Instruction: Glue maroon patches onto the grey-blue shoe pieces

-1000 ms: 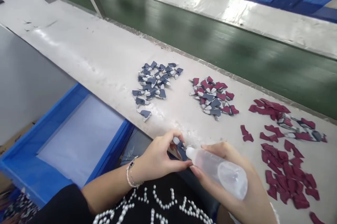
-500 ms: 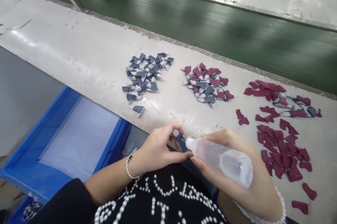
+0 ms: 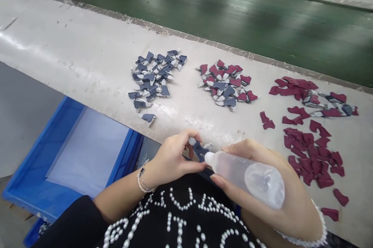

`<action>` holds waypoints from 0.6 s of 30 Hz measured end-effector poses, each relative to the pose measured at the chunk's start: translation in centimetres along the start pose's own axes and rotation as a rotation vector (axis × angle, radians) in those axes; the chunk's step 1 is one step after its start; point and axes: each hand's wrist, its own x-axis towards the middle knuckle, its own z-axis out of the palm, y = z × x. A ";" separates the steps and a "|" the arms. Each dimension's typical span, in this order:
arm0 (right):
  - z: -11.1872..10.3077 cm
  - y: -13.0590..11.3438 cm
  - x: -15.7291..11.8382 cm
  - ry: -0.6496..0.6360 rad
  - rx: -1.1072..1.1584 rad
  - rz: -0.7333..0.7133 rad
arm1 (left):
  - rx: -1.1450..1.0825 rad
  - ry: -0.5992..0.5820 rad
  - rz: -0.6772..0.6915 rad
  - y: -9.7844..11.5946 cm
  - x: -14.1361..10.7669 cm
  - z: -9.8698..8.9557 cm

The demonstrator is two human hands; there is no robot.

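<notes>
My left hand (image 3: pixel 177 155) is closed on a small dark blue and grey plastic part (image 3: pixel 199 150), pinched between thumb and fingers just past the table's front edge. My right hand (image 3: pixel 262 162) wraps round a clear squeeze bottle (image 3: pixel 247 176) with a white nozzle, tilted so that its tip meets or nearly meets the blue part. Whether liquid comes out cannot be made out. Ahead on the table lie a pile of blue and grey parts (image 3: pixel 150 78) and a pile of mixed maroon and blue parts (image 3: pixel 229 91).
Loose maroon pieces (image 3: pixel 313 155) are spread over the right side of the white table (image 3: pixel 87 50), with a few joined parts (image 3: pixel 329 104) among them. A green belt (image 3: pixel 204 11) runs behind. At lower left stands a blue crate (image 3: pixel 35 170) with a white sheet (image 3: pixel 87 151) in it.
The view has shifted a little, so the table and piles appear slightly higher. The blue part has turned a little in my left hand, and the bottle stays close to it.
</notes>
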 end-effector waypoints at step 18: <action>-1.0 0.5 -0.9 -0.075 -0.071 -0.061 | 0.096 0.013 0.106 0.1 0.3 0.5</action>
